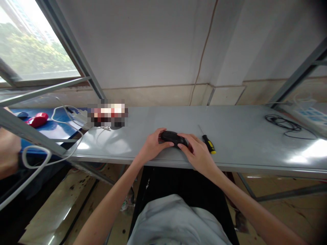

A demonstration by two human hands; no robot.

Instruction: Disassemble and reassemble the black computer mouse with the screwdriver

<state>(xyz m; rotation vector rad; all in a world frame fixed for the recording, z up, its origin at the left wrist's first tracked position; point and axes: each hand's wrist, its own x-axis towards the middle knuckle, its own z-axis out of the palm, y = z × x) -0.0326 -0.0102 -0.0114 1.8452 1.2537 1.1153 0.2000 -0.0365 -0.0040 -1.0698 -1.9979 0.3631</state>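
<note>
A black computer mouse (171,136) is held between my two hands, low over the front part of the grey table. At its left end my left hand (154,144) grips it, thumb along the near side and fingers curled at the far side. My right hand (195,147) closes on the right end, its thumb pressed to the near edge. Part of the mouse's right end is covered by my fingers. Just right of my right hand lies a screwdriver (209,144) with a black and yellow handle, its thin shaft pointing away from me.
The grey table (245,143) runs along the wall. A coiled black cable (283,123) lies at right; a pixelated item (109,115) stands at back left. A white cable (81,136) loops by the metal frame. Beyond it are a red mouse (38,119) and another person's arm (9,149).
</note>
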